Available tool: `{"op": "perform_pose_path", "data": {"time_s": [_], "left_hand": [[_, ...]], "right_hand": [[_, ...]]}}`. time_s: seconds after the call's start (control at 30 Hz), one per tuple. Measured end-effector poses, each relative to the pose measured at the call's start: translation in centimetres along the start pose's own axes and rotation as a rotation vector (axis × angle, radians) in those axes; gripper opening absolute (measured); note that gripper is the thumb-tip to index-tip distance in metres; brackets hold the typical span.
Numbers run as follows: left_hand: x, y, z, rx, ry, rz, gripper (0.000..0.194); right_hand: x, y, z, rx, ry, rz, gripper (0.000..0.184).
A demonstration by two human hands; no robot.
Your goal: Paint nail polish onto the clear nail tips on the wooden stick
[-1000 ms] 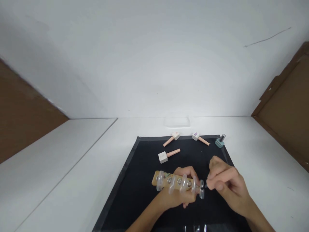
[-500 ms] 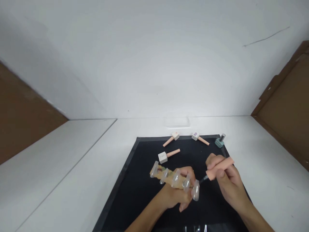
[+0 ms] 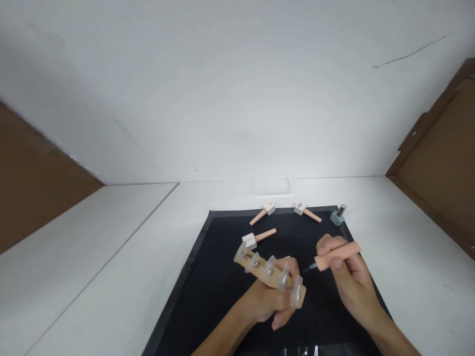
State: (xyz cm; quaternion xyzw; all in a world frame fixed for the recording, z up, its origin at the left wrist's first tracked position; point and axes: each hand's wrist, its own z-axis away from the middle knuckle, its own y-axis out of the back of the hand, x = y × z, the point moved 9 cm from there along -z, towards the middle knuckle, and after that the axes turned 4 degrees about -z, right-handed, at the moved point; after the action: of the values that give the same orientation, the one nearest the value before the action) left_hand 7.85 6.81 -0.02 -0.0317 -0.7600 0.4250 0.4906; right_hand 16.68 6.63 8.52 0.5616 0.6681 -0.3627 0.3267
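My left hand (image 3: 263,302) is closed around a yellowish strip (image 3: 275,280) that carries a row of several clear false nail tips (image 3: 297,292). The strip slants down to the right over the black mat. In my right hand (image 3: 352,284) is a nail polish brush (image 3: 338,255), pinched by its peach cap with the dark bristles pointing left. The bristle end is close to the upper edge of the rightmost nail tip, with a small gap showing. Beyond the strip lies a white nail polish bottle (image 3: 249,241) with a peach cap.
Two more white polish bottles with peach caps, a left one (image 3: 269,208) and a right one (image 3: 300,208), lie at the back of the black mat (image 3: 211,291). A teal bottle (image 3: 337,218) is at its far right corner. Behind sits a clear tray (image 3: 272,187), before a white wall.
The strip has turned in my left hand, showing more of its side and its right end. The brush tip has shifted slightly left and up, away from the rightmost nail tip's side.
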Motion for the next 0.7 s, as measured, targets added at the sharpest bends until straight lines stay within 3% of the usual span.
{"op": "perform_pose_path", "data": {"time_s": [0.13,0.27,0.4,0.53,0.63,0.7], "left_hand": [[-0.2,-0.3,0.0,-0.044,0.017,0.053,0.032],[-0.5,0.0,-0.1,-0.045,0.023,0.076,0.031],[-0.6,0.0,-0.3,-0.053,0.029,0.093,0.032],[-0.7,0.0,-0.3,-0.056,0.03,0.096,0.03],[-0.9,0.2,-0.2,-0.05,0.046,0.086,0.031],[-1.0,0.3,-0.2,-0.043,0.055,0.082,0.031]], "right_hand": [[0.1,-0.8,0.0,-0.108,-0.004,-0.025,0.022],[0.3,0.3,0.0,-0.004,0.019,-0.005,0.019],[0.1,-1.1,0.2,-0.156,0.033,-0.036,0.019],[-0.2,0.0,-0.1,-0.033,0.04,0.037,0.019],[-0.6,-1.0,-0.2,-0.144,0.06,0.002,0.02],[-0.4,-1.0,-0.2,-0.148,0.044,0.029,0.019]]}}
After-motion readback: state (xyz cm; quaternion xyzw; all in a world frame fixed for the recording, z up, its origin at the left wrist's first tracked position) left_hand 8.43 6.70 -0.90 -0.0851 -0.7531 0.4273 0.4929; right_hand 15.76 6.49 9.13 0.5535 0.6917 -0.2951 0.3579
